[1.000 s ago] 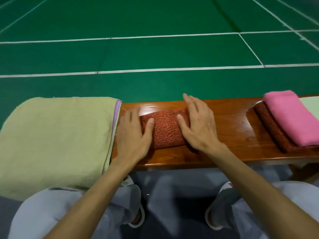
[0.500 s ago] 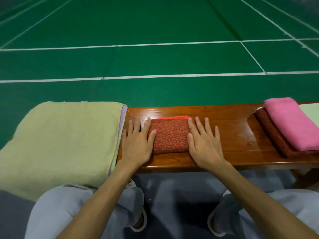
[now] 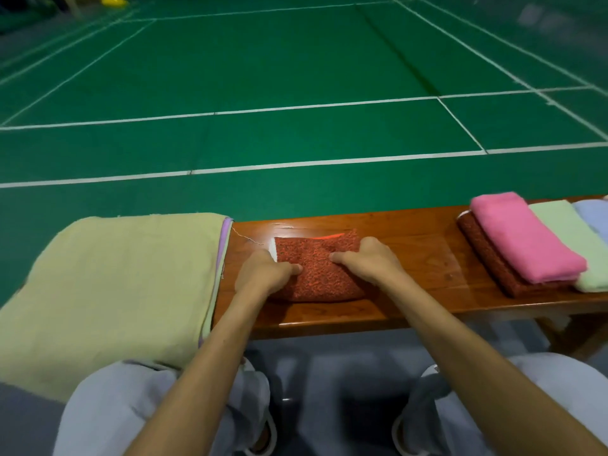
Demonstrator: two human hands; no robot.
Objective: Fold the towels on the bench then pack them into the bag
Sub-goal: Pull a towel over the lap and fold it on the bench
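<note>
Your left hand (image 3: 263,274) and right hand (image 3: 368,261) both grip the folded rust-red speckled towel (image 3: 316,278) at the centre of the frame. Each thumb presses on its top face, and the fingers curl round its left and right edges. The towel lies on the glossy brown wooden bench (image 3: 414,255), near its front edge, with a bright orange strip showing along its far side. At the left of the frame the flat yellow-green cloth bag (image 3: 115,284) with a lilac edge lies over the bench end, just beside your left hand. At the right sit a dark red speckled towel (image 3: 487,258), on it a pink folded towel (image 3: 523,238), then a pale green towel (image 3: 572,232) and a pale blue towel (image 3: 595,212).
</note>
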